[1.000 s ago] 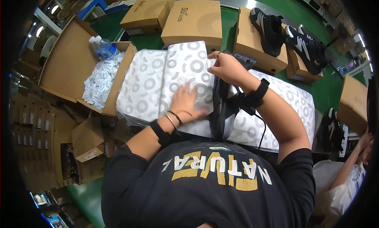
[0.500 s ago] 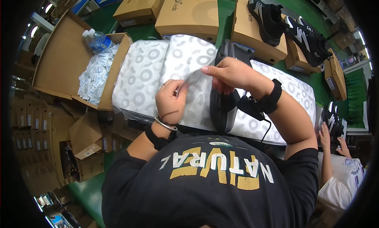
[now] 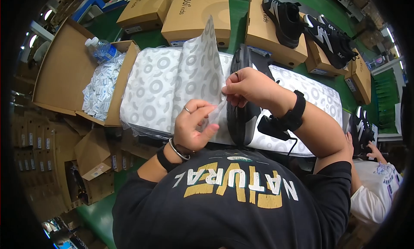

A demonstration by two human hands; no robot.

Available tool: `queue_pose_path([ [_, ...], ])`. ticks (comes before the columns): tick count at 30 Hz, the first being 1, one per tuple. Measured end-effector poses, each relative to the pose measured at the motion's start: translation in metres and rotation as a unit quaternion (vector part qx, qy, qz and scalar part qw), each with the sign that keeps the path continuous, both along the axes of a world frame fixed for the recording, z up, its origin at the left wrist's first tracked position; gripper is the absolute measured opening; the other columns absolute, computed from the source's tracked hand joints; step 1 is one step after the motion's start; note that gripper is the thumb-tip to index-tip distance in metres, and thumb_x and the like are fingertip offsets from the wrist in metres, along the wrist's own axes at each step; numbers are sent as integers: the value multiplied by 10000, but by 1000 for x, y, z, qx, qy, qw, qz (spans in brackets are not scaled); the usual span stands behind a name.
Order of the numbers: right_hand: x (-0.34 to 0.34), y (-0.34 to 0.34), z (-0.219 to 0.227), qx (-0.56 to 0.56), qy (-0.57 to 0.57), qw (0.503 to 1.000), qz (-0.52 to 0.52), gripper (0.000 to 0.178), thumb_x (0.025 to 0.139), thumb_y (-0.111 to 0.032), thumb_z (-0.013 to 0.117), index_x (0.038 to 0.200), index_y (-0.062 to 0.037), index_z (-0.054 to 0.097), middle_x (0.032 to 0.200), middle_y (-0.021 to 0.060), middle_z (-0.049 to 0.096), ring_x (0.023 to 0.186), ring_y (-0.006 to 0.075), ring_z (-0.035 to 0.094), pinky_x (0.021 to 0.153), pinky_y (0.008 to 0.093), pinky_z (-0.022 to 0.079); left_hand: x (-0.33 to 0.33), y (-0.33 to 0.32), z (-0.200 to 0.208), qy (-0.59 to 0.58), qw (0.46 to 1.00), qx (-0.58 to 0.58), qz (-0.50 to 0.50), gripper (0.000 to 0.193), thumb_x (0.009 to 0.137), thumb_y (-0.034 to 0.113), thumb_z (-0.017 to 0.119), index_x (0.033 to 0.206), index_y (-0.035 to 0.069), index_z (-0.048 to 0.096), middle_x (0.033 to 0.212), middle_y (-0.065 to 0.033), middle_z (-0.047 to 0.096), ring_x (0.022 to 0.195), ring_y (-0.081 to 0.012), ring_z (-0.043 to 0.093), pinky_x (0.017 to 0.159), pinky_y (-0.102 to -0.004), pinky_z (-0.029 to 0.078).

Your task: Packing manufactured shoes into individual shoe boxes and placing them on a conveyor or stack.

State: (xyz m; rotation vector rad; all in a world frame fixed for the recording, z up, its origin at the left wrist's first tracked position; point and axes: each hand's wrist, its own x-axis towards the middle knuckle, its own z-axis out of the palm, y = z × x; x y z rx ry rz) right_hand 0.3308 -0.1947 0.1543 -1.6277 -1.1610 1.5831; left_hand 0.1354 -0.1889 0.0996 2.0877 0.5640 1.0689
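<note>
A sheet of patterned wrapping paper (image 3: 200,63) stands raised off a pile of the same white paper with grey rings. My right hand (image 3: 248,89) pinches the lifted sheet at its edge between thumb and fingers. Beside that edge is my left hand (image 3: 194,125), its thumb and index finger apart; the index fingertip is close to or touching the paper. Under my right wrist, a black shoe (image 3: 242,124) lies on the paper stack (image 3: 282,139), with its sole facing left. My right hand and forearm cover part of the shoe.
To the left, an open carton (image 3: 64,72) holds many small white packets (image 3: 101,91) and a water bottle (image 3: 102,50). Shoe boxes (image 3: 196,16) line the far side, some with black shoes (image 3: 284,20) on top. At right, a co-worker's hands (image 3: 374,153) are near another shoe (image 3: 361,128).
The sheet, flat on the pile before, is now pulled up on edge. My left hand has shifted right and its fingers have spread. My right hand has come slightly lower.
</note>
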Motion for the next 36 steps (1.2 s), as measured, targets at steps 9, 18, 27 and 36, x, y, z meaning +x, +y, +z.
queue_pose_path([
  [9,-11,-8,12,62,-10,998,30,188,721,-128,638,606,-12,546,555,40,545,494,91,512,475,213,424,0,23,15,-73,900,-430,-26,358,820,245,567,1057,-7,472,779,-29,536,596,-48,482,486,-163,382],
  [18,-12,-11,21,201,-31,979,14,226,716,-176,656,602,-37,518,533,10,499,505,77,460,468,219,360,7,54,29,-95,909,-403,47,518,712,15,537,1184,8,327,912,-112,553,657,-153,555,596,-244,468],
  [27,170,-166,-31,136,47,906,-397,150,762,-167,574,710,-27,584,640,-15,533,587,63,486,535,199,378,-183,217,77,429,844,-109,302,466,743,100,578,1181,38,429,820,-50,554,702,-97,525,592,-230,426],
  [36,110,-207,-124,-47,-151,918,-364,288,754,-217,581,559,-9,533,481,-15,438,437,69,378,420,263,319,153,68,81,575,697,257,-344,331,751,273,591,1030,94,577,1003,-139,549,942,-302,522,804,-368,422],
])
